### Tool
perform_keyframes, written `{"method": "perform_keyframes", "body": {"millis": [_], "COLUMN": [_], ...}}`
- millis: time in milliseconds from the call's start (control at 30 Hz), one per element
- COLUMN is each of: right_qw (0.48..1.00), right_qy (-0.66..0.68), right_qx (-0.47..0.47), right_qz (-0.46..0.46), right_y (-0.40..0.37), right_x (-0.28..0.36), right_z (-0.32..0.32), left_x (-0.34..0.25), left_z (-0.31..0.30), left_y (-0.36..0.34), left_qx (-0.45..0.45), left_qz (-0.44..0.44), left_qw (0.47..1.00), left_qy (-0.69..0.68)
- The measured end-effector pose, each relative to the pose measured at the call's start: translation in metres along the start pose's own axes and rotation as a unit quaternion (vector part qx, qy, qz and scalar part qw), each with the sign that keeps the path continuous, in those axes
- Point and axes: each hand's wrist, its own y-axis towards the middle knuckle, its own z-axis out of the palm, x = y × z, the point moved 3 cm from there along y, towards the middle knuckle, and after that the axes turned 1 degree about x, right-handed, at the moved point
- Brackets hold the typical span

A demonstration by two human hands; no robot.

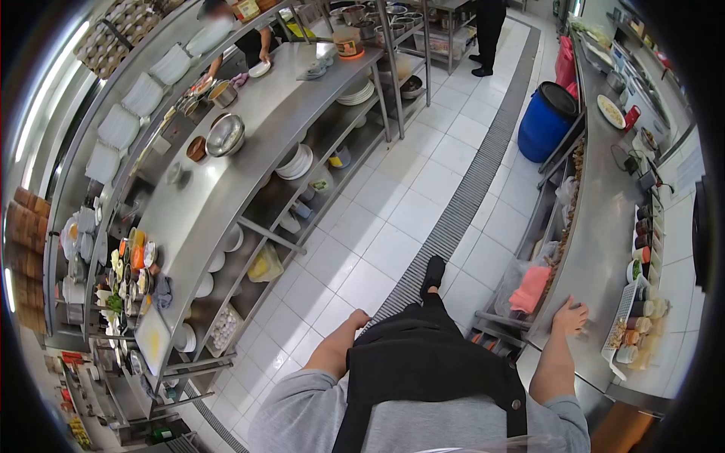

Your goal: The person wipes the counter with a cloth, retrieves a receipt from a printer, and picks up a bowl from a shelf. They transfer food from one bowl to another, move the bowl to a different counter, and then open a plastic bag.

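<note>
My left hand (359,318) hangs beside my black apron (430,362), over the tiled floor, with its fingers curled in and nothing seen in it. My right hand (572,315) is at the edge of the steel counter (585,260) on the right, its fingers apart and holding nothing. Nearest to it, a white plastic basket (624,326) stands among several sauce and spice bottles (640,309). Below the counter edge, close by, lies a pink bag or cloth (530,289) in clear plastic.
A floor drain grate (461,198) runs ahead between the counters. On the left stands a long steel table (260,102) with a metal bowl (225,136) and a cutting board (153,338). A blue barrel (545,124) borders the aisle. One person (489,34) stands ahead; another works behind the table.
</note>
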Motion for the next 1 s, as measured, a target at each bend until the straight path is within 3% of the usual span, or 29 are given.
{"method": "perform_keyframes", "body": {"millis": [67, 167, 300, 433, 533, 633, 667, 767, 1000], "right_qw": [1.000, 0.999, 0.999, 0.999, 0.999, 0.997, 0.999, 0.999, 0.998], "right_qy": [-0.007, -0.007, -0.010, -0.019, -0.022, -0.046, -0.036, -0.030, -0.035], "right_qx": [0.015, 0.035, 0.030, 0.035, 0.030, 0.054, 0.031, -0.020, 0.035], "right_qz": [0.002, 0.003, 0.004, 0.004, 0.008, 0.016, 0.001, -0.039, -0.026], "right_y": [0.001, 0.001, 0.002, 0.001, 0.001, -0.003, -0.004, -0.001, -0.006], "right_x": [0.004, 0.002, -0.004, -0.003, -0.003, 0.006, 0.004, -0.015, 0.001], "right_z": [-0.003, -0.003, 0.005, 0.004, 0.007, -0.005, 0.002, 0.031, 0.011], "left_x": [-0.016, -0.021, -0.015, 0.009, 0.032, 0.055, 0.064, 0.068, 0.042], "left_z": [0.006, -0.001, -0.015, -0.013, -0.006, -0.002, -0.001, -0.010, -0.018], "left_y": [-0.001, 0.015, 0.014, 0.016, 0.012, 0.010, 0.014, 0.000, -0.002], "left_qx": [0.035, 0.006, -0.115, -0.041, -0.072, -0.036, -0.066, -0.043, -0.054], "left_qz": [0.010, 0.017, 0.064, 0.006, 0.002, -0.015, -0.010, -0.099, -0.037], "left_qw": [0.997, 0.999, 0.990, 0.999, 0.997, 0.999, 0.998, 0.994, 0.998], "left_qy": [-0.069, -0.028, 0.052, 0.008, 0.026, 0.002, 0.010, -0.031, -0.001]}}
